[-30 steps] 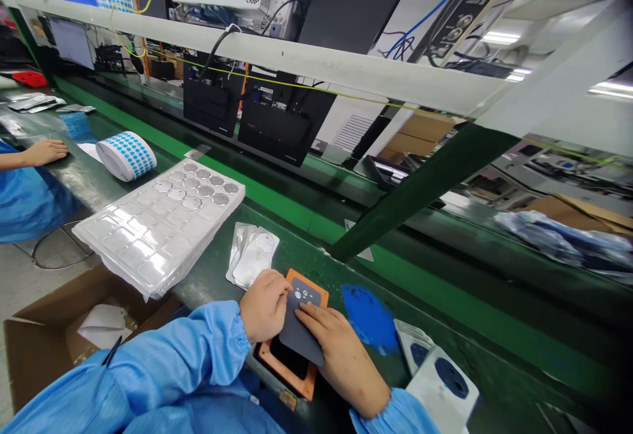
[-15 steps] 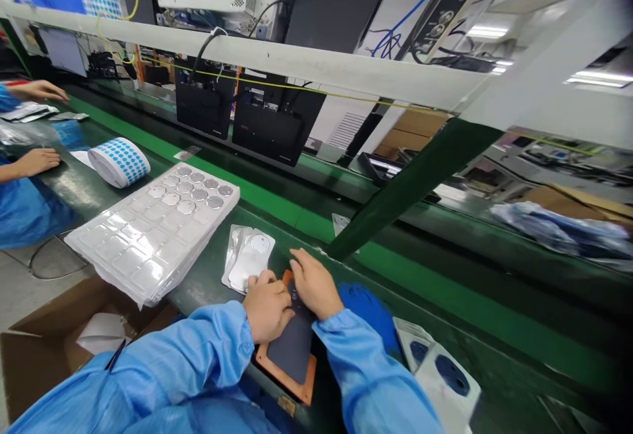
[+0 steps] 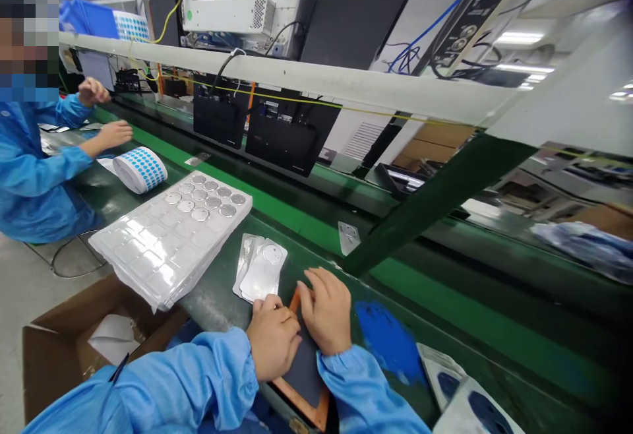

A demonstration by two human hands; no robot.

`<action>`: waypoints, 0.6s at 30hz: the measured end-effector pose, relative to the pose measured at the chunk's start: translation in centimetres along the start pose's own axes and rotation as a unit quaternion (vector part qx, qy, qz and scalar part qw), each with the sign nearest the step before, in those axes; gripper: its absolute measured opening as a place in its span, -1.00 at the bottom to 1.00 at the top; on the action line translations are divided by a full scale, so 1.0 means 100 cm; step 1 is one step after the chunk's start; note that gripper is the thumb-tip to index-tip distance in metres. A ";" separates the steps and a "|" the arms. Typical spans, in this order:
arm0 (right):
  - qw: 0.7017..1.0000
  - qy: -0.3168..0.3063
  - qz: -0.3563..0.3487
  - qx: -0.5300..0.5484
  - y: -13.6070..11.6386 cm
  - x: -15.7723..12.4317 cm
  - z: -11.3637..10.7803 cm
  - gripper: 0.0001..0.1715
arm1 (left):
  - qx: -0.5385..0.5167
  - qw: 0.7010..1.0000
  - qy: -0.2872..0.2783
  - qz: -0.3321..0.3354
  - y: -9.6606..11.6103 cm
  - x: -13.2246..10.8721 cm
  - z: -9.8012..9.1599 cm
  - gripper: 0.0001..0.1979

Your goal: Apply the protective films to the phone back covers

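Observation:
In front of me a dark grey plate with an orange frame (image 3: 324,409) lies on the bench. My left hand (image 3: 273,340) rests over its left side with the fingers curled in; whatever they may hold is hidden. Across the far end of the plate is my right hand (image 3: 327,307), bent at the wrist, its thumb apart from the fingers and nothing visible in it. Just beyond my left hand sit several overlapping silver cards (image 3: 261,279), the top one with a round disc marking. A clear plastic tray (image 3: 148,243) stands further left, round silver discs in its far pockets.
A roll of blue-dot stickers (image 3: 141,170) stands past the tray. Right of my hands are a blue patch (image 3: 388,340) and white pieces with dark blue ovals (image 3: 475,414). A slanted green post (image 3: 440,203) rises ahead. A co-worker (image 3: 44,157) sits left; a cardboard box (image 3: 54,368) is below.
The view has shifted left, bringing more of the co-worker in. My right hand has arched, its thumb and fingers drawing nearer my left hand. The co-worker's hands have lifted off the bench.

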State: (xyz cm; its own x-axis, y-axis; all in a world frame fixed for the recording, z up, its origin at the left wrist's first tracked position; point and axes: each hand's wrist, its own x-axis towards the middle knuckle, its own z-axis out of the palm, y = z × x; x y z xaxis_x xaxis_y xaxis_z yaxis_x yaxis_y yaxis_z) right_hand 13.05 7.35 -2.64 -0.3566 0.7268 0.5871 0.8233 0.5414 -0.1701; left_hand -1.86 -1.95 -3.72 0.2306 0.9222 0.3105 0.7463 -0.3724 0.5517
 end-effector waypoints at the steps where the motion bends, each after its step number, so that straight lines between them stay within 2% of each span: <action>1: 0.999 0.026 0.027 -0.003 0.003 -0.013 -0.007 -0.59 | -0.010 1.000 0.002 -0.001 0.000 -0.002 0.000 -0.87; 3: 0.995 0.055 0.087 -0.018 0.007 -0.048 -0.021 -0.57 | -0.032 0.999 0.005 0.003 -0.001 -0.005 0.001 -0.85; 5: 0.993 0.003 0.110 -0.034 0.008 -0.084 -0.030 -0.59 | -0.047 0.999 0.006 0.008 -0.002 -0.007 0.001 -0.81; 7: 0.993 -0.059 0.095 -0.024 0.003 -0.113 -0.036 -0.61 | -0.055 0.998 0.003 0.005 0.000 -0.010 0.001 -0.78; 9: 0.994 -0.071 0.087 -0.007 -0.008 -0.127 -0.040 -0.64 | -0.067 0.998 -0.001 -0.012 0.004 -0.013 0.000 -0.73; 11: 0.994 -0.051 0.092 0.022 -0.023 -0.127 -0.046 -0.63 | -0.105 0.994 -0.008 -0.037 0.008 -0.015 -0.004 -0.66; 13: 0.993 -0.056 0.073 0.076 -0.040 -0.116 -0.052 -0.53 | -0.195 0.978 -0.038 -0.062 0.011 -0.012 -0.012 -0.63; 16: 0.989 -0.092 0.009 0.115 -0.062 -0.085 -0.050 -0.21 | -0.376 0.917 -0.073 -0.114 0.006 0.004 -0.029 -0.61; 18: 0.990 -0.092 -0.045 0.096 -0.069 -0.061 -0.036 -0.15 | -0.439 0.883 -0.048 -0.159 -0.006 0.017 -0.042 -0.65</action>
State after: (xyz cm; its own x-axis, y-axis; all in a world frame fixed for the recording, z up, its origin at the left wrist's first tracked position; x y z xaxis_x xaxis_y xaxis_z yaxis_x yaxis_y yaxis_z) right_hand 11.13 -2.38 -2.21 -0.5138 0.7270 0.4555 0.6913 0.6652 -0.2820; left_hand -4.50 -0.59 -0.26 0.1804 0.9835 -0.0114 0.0210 0.0077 0.9997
